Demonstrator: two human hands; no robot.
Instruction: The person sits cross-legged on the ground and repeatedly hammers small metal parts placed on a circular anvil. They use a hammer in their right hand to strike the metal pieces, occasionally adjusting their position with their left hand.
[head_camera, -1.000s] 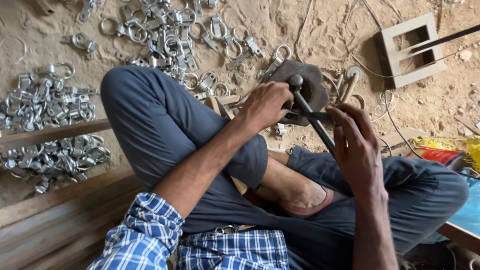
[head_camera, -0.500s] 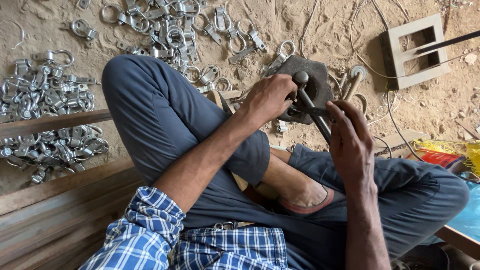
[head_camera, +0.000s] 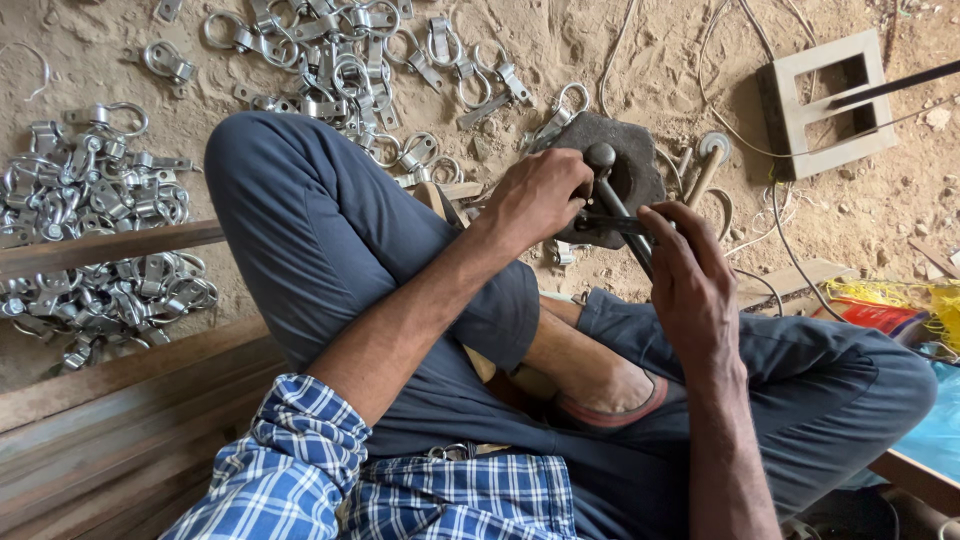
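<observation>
I sit cross-legged over sandy ground. My left hand (head_camera: 540, 195) is closed around a small metal piece at the base of a dark iron block (head_camera: 635, 170) with a round-headed peg (head_camera: 600, 155) standing on it. My right hand (head_camera: 690, 275) grips a dark metal rod (head_camera: 630, 228) that leans against that peg. The piece under my left fingers is mostly hidden.
Several silver ring-and-clamp fittings lie in a heap at the left (head_camera: 90, 230) and scattered at the top (head_camera: 340, 60). A wooden plank (head_camera: 110, 245) crosses the left heap. A hollow concrete block (head_camera: 825, 100) stands at top right, with thin wires (head_camera: 740, 110) and a small wheel (head_camera: 714, 146).
My right hand has slid up the rod toward the block, and the rod now lies flatter. My left hand stays on the block.
</observation>
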